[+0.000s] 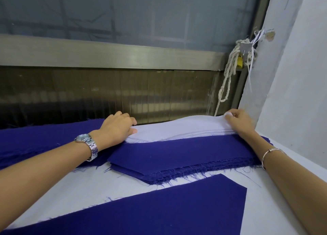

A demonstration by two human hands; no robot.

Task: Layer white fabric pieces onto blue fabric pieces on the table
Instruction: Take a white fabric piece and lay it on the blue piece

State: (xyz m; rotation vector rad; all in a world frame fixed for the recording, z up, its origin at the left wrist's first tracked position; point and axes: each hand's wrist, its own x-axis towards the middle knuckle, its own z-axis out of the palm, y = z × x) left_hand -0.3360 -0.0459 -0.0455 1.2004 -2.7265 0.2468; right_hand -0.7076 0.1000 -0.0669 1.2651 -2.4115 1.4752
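Observation:
A stack of white fabric pieces [178, 129] lies at the far side of the table, partly on a stack of blue fabric pieces [178, 155] with frayed edges. My left hand [117, 128], with a metal watch on the wrist, grips the left end of the white stack, thumb on top. My right hand [238, 120], with a thin bangle on the forearm, pinches the top white piece at its right corner and lifts it slightly. A single large blue piece [159, 210] lies flat nearest me on the white table cover [85, 185].
More blue fabric [44, 137] spreads at the far left. A metal-framed window and ribbed panel [123, 93] rise right behind the table. A white rope with a yellow padlock [235, 63] hangs at the right corner, beside a white wall [297, 93].

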